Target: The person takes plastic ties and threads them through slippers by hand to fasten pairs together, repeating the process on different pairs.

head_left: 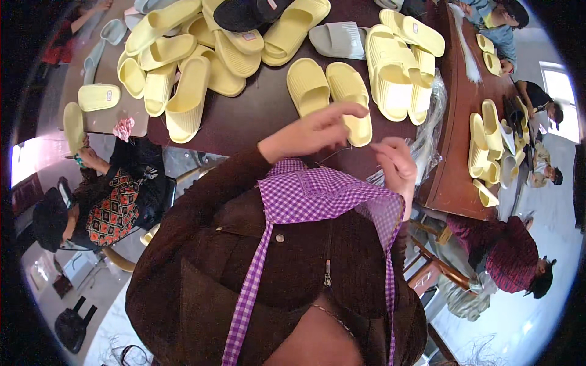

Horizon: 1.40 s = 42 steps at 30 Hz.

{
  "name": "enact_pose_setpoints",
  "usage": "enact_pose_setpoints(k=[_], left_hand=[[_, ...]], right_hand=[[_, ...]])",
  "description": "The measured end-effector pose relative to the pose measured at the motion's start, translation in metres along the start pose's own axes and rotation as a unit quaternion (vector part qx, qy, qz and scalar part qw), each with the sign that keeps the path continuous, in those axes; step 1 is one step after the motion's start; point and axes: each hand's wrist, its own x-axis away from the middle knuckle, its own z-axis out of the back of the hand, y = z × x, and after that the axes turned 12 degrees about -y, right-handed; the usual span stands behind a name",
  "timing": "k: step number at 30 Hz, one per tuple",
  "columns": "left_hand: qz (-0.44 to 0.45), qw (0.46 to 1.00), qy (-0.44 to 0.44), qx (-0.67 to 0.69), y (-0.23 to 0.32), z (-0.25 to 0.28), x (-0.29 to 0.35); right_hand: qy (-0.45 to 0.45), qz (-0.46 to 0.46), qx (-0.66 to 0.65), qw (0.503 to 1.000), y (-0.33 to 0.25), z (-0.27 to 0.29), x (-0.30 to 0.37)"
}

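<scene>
Head view, centre of the frame: a pale yellow moulded slipper with a ribbed strap [349, 86] lies on a dark reddish-brown table [244, 122], the left hand's [314, 130] outstretched index finger crossing in front of it. Its matching pale yellow slipper [308, 84] lies just to its left, the lower end behind that same hand. The left hand's other fingers are curled; the right hand [397, 161], fingers bent, is to the right and a little lower. The hands are apart from each other; whether either one grips anything, I cannot tell. Below them spreads a purple-and-white gingham apron [317, 192]. Pale yellow slippers [189, 100] pile up at upper left, and crinkled clear plastic wrap [434, 116] lies at right of centre.
</scene>
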Motion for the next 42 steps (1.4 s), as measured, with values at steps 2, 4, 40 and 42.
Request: enact_pose_setpoints(k=[2, 4, 40, 42], left_hand=[[-0.139, 0.986, 0.004, -0.093, -0.015, -0.019, -0.021], [-0.207, 0.969, 0.002, -0.136, -0.023, -0.023, -0.029], [-0.062, 0.839, 0.072, -0.535, -0.063, 0.028, 0.006], [-0.053, 0.836, 0.066, -0.543, -0.063, 0.024, 0.014]], right_hand=[[-0.013, -0.003, -0.053, 0.998, -0.004, 0.005, 0.008], [-0.025, -0.009, -0.162, 0.986, -0.006, 0.013, 0.012], [0.125, -0.250, -0.084, 0.956, 0.080, 0.047, -0.039], [-0.027, -0.341, 0.080, 0.936, 0.095, 0.048, -0.032]])
